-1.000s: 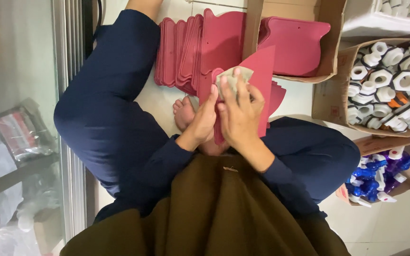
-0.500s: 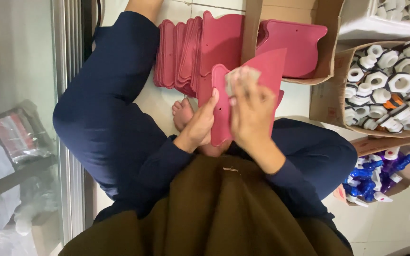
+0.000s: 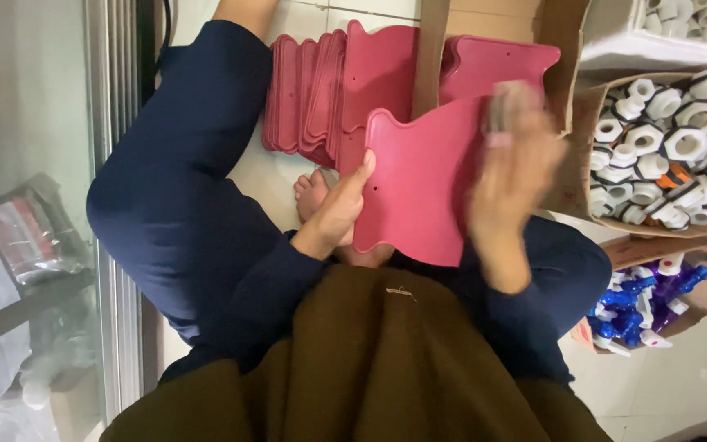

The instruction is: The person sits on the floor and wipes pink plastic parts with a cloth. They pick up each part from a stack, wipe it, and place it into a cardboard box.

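Left hand (image 3: 339, 214) grips the left edge of a pink plastic panel (image 3: 423, 184), thumb on its face, fingers behind. Right hand (image 3: 511, 176) is motion-blurred over the panel's right edge, pressing a small pale object, too smeared to identify; whether its fingers close on it cannot be told. Panel is held above the lap, face toward the camera, long axis running roughly up-down in the view, narrower notched end near the lap.

Surface: pale tiled floor (image 3: 265, 176); person sits cross-legged, bare foot (image 3: 311, 195) just beside the left wrist. A glass sliding-door track runs along the left.

Surroundings: a stack of matching pink panels (image 3: 321, 94) beyond the held one; a cardboard box of white threaded fittings (image 3: 664, 155) to the right; a lower box of blue and white parts (image 3: 644, 307).
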